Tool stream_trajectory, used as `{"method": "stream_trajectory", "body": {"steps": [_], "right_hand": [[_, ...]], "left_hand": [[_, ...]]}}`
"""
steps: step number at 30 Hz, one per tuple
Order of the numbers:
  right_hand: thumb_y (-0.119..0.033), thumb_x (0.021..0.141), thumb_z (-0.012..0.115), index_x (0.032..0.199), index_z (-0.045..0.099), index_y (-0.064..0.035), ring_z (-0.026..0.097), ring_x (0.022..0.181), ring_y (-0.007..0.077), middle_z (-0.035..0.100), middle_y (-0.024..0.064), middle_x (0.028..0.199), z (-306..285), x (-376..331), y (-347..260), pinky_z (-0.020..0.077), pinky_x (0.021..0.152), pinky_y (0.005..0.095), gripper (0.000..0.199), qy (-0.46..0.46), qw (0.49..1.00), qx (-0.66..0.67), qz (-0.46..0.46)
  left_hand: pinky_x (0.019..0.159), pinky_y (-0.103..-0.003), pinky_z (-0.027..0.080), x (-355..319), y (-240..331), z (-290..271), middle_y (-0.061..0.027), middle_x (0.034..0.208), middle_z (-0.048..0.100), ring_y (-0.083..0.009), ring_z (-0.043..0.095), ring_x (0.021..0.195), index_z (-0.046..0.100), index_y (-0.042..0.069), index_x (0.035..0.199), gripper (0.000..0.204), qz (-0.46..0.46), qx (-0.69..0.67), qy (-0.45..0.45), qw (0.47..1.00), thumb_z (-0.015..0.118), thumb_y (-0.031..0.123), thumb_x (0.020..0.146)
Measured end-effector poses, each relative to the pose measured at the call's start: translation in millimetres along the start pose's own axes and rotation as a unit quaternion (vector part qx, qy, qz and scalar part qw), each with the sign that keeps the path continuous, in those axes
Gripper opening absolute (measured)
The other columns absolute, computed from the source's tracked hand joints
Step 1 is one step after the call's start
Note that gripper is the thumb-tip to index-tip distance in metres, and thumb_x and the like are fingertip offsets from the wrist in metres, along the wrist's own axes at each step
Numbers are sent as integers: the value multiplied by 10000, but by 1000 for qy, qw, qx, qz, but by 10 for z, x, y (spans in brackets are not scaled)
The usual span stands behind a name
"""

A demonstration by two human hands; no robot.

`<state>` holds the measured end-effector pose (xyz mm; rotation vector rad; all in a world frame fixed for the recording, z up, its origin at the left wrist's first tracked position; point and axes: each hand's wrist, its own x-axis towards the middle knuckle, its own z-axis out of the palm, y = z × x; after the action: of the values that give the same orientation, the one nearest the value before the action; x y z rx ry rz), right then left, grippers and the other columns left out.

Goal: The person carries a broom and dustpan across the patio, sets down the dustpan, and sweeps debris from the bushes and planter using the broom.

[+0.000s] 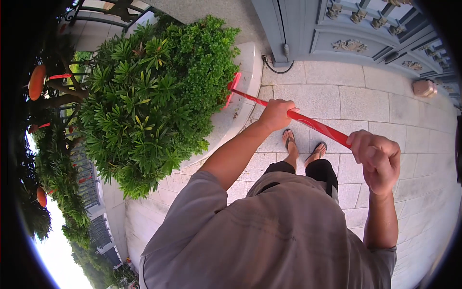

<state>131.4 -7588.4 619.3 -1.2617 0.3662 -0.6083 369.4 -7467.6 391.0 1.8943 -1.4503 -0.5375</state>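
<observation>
A long red broom handle (317, 126) slants across in front of me, from lower right to upper left. My left hand (277, 114) is closed around its middle. Higher up the handle, its end sits in the closed fist of my right hand (378, 156). The red broom head (231, 90) is over the pale stone ledge (250, 72) of the planter, right beside the leaves. Its bristles cannot be made out, partly hidden by the foliage. A few dark bits of debris (236, 113) lie on the ledge near the head.
Dense green shrubs (144, 96) fill the planter at left, with red lanterns (37, 83) hanging beyond. A grey metal gate (356, 43) stands at upper right, a black cable (278, 70) by its post. A brownish box (424, 88) sits on the stone paving (363, 103).
</observation>
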Motion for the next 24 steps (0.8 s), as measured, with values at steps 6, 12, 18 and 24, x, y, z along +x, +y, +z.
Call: {"method": "stream_trajectory", "body": {"steps": [6,12,18,24], "right_hand": [[-125,727,636,542,414,-105,452,451,191,449,14,469,-366,-449,-738,443,636,405,290,-12,999,-1,-39],[-85,714,620,563,439,-51,477,528,214,500,53,545,-525,176,-331,470,672,438,238,-104,990,19,-96],[22,770,544,624,455,1,499,643,226,515,75,626,-638,760,636,496,837,451,173,-94,991,14,-98],[23,860,476,629,425,7,453,616,197,474,66,614,-639,689,858,482,811,414,237,8,999,38,-32]], "left_hand": [[711,-489,480,-132,994,-5,-137,720,651,-367,638,752,653,89,777,229,16,15,-107,994,727,272,893],[692,-510,480,325,540,-269,-168,796,676,-400,637,797,644,50,792,207,-18,49,-50,997,714,216,894],[763,-470,516,943,-409,-348,-202,875,691,-408,657,879,691,58,863,148,-76,117,-55,989,723,201,887],[766,-469,518,1015,-759,12,-203,874,696,-405,664,878,708,61,877,127,-82,92,-127,984,709,188,887]]}}
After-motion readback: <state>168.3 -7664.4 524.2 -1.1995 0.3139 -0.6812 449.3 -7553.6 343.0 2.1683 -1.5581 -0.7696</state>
